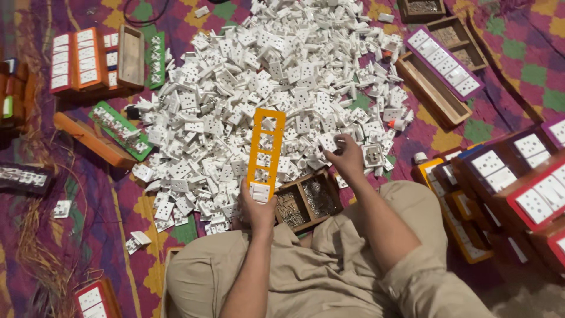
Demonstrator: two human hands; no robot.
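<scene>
At the far left two red and orange frames (75, 60) filled with white sockets stand side by side, next to one empty wooden box (130, 56) and a green strip (156, 60). Below them lies a second green strip (120, 131) loaded with sockets, resting against an orange box (94, 141). The middle is taken by one big heap of loose white socket modules (265, 76), too many to count.

The left hand (257, 207) is clamped on the lower end of one long orange frame (266, 152), held upright over the heap; it has about six windows, the bottom one filled with a white module, the others open. Just right of it sits one small wooden tray (307, 202) with two compartments of small metal parts. The right hand (347, 158) rests on the heap's edge, fingers curled together on a white module.

Further right lie a purple strip (444, 62) with about five sockets on a wooden box and stacked filled boxes (524, 188).

Everything lies on a floor mat (512, 65) chequered in purple, green and yellow.
</scene>
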